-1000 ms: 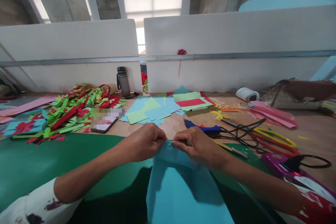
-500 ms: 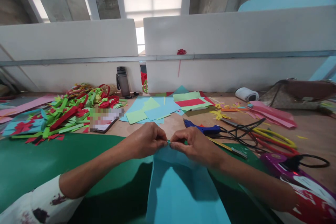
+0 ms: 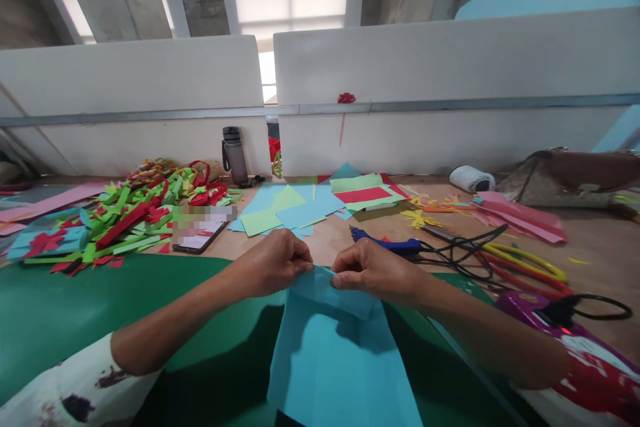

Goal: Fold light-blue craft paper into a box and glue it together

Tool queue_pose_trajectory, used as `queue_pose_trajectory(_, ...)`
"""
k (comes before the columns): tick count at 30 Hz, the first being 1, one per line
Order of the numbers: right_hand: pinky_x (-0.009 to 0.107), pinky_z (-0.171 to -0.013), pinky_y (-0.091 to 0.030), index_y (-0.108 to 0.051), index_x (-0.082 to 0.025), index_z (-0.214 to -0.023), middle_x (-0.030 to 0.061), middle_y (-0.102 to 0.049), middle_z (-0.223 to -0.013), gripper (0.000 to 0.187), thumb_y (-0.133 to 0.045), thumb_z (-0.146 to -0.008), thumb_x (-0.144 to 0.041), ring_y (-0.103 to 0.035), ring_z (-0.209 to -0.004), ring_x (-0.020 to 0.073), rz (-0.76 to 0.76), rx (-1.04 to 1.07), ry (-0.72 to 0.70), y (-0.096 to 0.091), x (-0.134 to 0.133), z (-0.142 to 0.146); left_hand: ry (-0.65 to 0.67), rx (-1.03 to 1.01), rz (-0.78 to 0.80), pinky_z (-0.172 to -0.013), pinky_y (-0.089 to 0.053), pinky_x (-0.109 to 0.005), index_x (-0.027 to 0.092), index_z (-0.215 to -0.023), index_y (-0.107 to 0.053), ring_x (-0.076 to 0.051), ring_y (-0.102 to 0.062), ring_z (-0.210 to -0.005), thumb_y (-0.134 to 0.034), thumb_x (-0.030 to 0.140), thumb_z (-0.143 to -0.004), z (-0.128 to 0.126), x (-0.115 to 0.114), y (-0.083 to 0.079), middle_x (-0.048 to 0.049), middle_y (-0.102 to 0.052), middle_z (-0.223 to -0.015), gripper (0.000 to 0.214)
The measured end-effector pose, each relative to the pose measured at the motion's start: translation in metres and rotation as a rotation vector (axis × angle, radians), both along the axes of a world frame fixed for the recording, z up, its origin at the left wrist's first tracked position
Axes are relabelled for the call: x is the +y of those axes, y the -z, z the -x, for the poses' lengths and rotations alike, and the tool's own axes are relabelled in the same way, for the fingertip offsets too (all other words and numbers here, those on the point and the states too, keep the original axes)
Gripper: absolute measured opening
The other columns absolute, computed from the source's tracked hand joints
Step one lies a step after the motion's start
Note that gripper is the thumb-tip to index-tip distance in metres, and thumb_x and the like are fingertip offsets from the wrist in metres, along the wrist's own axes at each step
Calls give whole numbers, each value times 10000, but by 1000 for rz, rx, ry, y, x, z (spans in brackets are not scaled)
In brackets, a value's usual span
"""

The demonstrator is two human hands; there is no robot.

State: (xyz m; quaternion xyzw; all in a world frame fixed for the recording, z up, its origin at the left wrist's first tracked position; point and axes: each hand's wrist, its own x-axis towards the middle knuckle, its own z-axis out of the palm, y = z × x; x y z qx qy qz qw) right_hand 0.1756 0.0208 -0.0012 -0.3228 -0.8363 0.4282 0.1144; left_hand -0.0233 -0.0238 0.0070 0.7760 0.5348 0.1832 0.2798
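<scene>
A sheet of light blue paper (image 3: 345,363) hangs toward me over the green mat, its far edge folded into a flap. My left hand (image 3: 280,263) pinches the top edge of that flap near its left end. Close beside it, my right hand (image 3: 367,273) grips the same edge between thumb and fingers. A short stretch of the folded edge shows between the two hands. Shadows of my hands fall across the paper. The fingertips partly hide the edge they hold.
A blue glue gun (image 3: 387,242) with a tangled cable lies beyond my right hand, near scissors with yellow and red handles (image 3: 530,263). A purple device (image 3: 530,310) sits at right. Paper scraps (image 3: 135,213), a phone (image 3: 203,233), a bottle (image 3: 233,155) and coloured sheets (image 3: 305,210) lie farther back.
My hands have moved slightly apart along the paper's top edge. The paper has shifted a little left, and its folded flap shows more clearly.
</scene>
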Motion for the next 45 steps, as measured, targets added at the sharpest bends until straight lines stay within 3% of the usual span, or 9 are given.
queue_pose_trajectory(7,246,-556,-389,-538,-147,-545,9,-532,-579,359,-460,-803,-384,-497,-572,116,11,47,44,-13,10,-9,-47,65,27,-440,-251,-190,110,-685,-646,-91,-384,-511,-483,267,-727,9,5,-9,18,-474,-541,230)
queue_pose_trajectory(13,232,-454,-217,-497,-154,-509,-61,-339,-490,318,-487,-775,-328,-284,-474,70,-149,-104,-65,-9,15,-12,-68,87,36,-455,-255,-193,105,-725,-672,-94,-395,-515,-485,297,-733,11,6,-12,14,-498,-544,269)
queue_pose_trajectory(17,228,-477,-238,-576,-144,-604,-54,-386,-542,218,-557,-731,-319,-328,-525,78,-99,-106,-75,-5,14,-11,-80,86,21,-443,-245,-186,108,-736,-672,-92,-395,-517,-490,295,-742,10,4,-12,15,-495,-547,261)
queue_pose_trajectory(23,229,-445,-178,-470,-156,-532,-68,-292,-519,301,-590,-721,-358,-263,-498,65,-80,-28,-25,2,9,-7,-56,41,-1,-446,-245,-187,104,-719,-651,-82,-357,-506,-489,291,-755,10,4,-8,25,-460,-541,250)
queue_pose_trajectory(29,239,-439,-168,-515,-150,-546,-60,-316,-530,295,-581,-725,-374,-258,-491,66,-85,25,38,6,5,-2,-56,3,-8,-444,-245,-186,95,-702,-647,-81,-353,-512,-490,271,-759,8,3,-9,23,-444,-543,242)
queue_pose_trajectory(36,243,-431,-159,-321,-178,-494,-64,-241,-517,401,-520,-769,-392,-229,-475,61,-131,44,4,5,2,1,-59,1,-58,-441,-253,-180,101,-689,-642,-80,-365,-511,-492,252,-766,6,1,-8,28,-448,-530,227)
queue_pose_trajectory(45,255,-439,-114,-217,-197,-515,-72,-165,-524,449,-446,-814,-442,-147,-478,63,-9,129,-68,4,7,-2,-51,7,-81,-439,-261,-175,109,-689,-641,-77,-373,-503,-490,229,-773,7,1,-8,29,-464,-528,210)
